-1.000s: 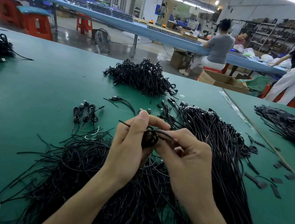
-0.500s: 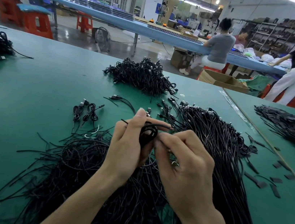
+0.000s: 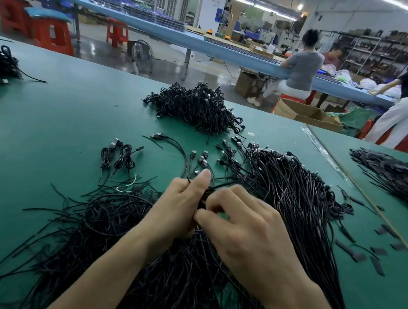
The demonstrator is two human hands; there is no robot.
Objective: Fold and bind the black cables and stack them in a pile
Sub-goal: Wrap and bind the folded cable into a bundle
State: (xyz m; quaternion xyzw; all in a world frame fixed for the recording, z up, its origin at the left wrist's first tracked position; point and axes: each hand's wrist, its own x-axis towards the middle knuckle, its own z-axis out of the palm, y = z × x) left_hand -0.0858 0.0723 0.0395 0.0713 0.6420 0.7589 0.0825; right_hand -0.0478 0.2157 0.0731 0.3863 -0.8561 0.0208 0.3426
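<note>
Seems to be the binding step. Gripping a folded cable (image 3: 204, 196) dead centre, just above the table (image 3: 45, 119), with most of it hidden between the two hands. Wrapping the left hand (image 3: 177, 208) round it, thumb upright and pressed against its top. Curling the right hand (image 3: 246, 236) in from 3 o'clock, fingertips pinching at the cable's waist; cannot tell whether on a tie or on the cable's own tail.

Under the wrists, from 6 round to 2 o'clock: a heap of loose cables (image 3: 297, 193), not yet folded. At 8 o'clock: a tangle of thin ties (image 3: 100, 213). At 10 o'clock: two bound cables (image 3: 118, 156) side by side, apart from the rest. At 12 o'clock, well apart from the hands: the pile (image 3: 196, 106) of finished ones.

Next, probably: twist the wrap tight without letting the folds spring open, then reach to 12 o'clock and drop it on the pile. Calls for a firm left grip through the twist.
</note>
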